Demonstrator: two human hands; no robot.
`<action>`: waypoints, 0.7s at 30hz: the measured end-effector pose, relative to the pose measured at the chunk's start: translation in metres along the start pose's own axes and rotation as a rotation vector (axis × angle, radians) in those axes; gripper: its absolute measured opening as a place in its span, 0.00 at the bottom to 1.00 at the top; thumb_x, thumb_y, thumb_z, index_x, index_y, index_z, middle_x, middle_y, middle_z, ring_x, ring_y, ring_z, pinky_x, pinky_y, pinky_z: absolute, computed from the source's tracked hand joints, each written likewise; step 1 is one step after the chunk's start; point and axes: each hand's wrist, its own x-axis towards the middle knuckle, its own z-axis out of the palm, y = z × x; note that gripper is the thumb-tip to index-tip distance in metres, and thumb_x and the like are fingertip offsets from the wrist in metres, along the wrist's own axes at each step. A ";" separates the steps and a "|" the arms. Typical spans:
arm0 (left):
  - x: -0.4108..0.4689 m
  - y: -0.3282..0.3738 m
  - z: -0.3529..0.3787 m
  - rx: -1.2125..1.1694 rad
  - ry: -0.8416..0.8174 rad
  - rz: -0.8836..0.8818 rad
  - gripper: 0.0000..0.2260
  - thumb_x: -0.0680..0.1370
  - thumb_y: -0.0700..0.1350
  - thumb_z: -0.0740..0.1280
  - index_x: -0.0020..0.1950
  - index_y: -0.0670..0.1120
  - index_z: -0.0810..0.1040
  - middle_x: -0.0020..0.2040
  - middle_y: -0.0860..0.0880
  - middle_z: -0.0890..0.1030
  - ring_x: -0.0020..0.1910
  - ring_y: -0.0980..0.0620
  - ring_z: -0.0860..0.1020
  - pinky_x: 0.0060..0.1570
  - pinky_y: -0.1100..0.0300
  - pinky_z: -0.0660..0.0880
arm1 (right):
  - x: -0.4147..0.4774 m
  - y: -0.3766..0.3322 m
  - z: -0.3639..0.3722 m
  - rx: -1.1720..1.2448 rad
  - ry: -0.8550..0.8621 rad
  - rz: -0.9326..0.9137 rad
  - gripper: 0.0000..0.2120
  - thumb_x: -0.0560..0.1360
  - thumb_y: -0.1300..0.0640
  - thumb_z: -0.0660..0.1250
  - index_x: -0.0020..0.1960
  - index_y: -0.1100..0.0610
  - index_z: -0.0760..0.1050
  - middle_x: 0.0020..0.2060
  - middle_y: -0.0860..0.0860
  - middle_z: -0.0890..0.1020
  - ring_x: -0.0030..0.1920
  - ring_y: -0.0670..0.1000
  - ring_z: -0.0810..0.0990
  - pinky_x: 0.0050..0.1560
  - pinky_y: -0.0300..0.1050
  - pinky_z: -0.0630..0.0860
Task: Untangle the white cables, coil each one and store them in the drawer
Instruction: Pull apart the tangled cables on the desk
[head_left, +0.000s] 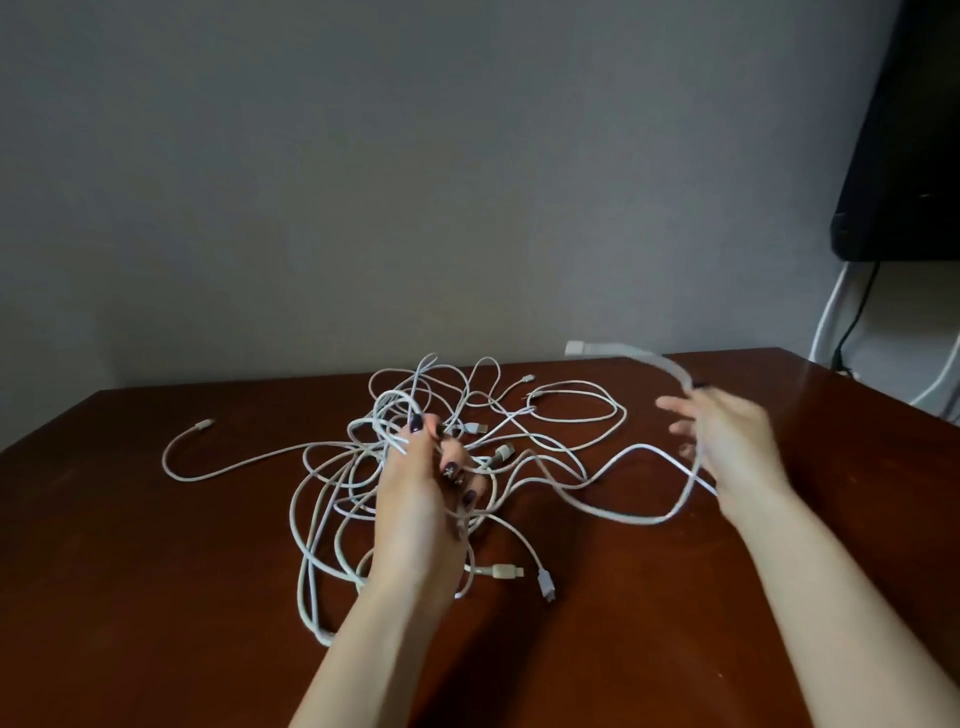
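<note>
- On the brown desk (156, 597), roughly in the middle, sits the whole mess of white cables (358, 467), looped over each other with nothing coiled yet.
- The left grip (421, 499) is right in the thick of it, with the fingers curled round a bunch of loops and lifting them a bit off the wood.
- The right grip (727, 441) is out to the right and well blurred. One strand (579, 347) runs across it and arcs up clear of the desk, with its chunky white plug end hanging in the air near the back edge. I honestly can't tell if it's pinched or just draped over the fingers.
- From there that strand sags down in a big loop and heads back into the pile.
- One loose end (202, 425) trails off to the left, flat on the desk and apart from the rest.
- Two plugs (501, 571) lie just beside the left wrist at the near side.
- At top right there's a black box thing (904, 130) with cords (826, 322) hanging under it, against a grey wall (363, 182).
</note>
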 end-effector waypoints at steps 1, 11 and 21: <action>-0.001 -0.003 0.002 0.058 -0.033 -0.001 0.12 0.83 0.42 0.53 0.39 0.47 0.64 0.26 0.51 0.62 0.23 0.56 0.59 0.22 0.66 0.59 | 0.005 0.010 -0.001 -0.116 0.000 0.048 0.18 0.79 0.61 0.60 0.68 0.64 0.68 0.49 0.56 0.81 0.44 0.51 0.80 0.43 0.41 0.77; -0.002 0.000 -0.003 0.210 -0.134 0.015 0.16 0.82 0.47 0.55 0.35 0.46 0.63 0.29 0.49 0.61 0.23 0.56 0.58 0.19 0.68 0.59 | -0.060 0.005 0.036 -0.806 -0.700 -0.705 0.16 0.80 0.54 0.61 0.67 0.45 0.71 0.61 0.31 0.65 0.64 0.32 0.62 0.62 0.27 0.56; -0.003 0.013 0.000 -0.101 -0.104 0.008 0.14 0.83 0.46 0.54 0.38 0.46 0.66 0.24 0.52 0.64 0.21 0.56 0.66 0.29 0.63 0.74 | -0.068 0.017 0.045 -0.382 -0.765 -0.689 0.10 0.70 0.42 0.65 0.36 0.48 0.75 0.28 0.52 0.73 0.30 0.49 0.68 0.32 0.43 0.64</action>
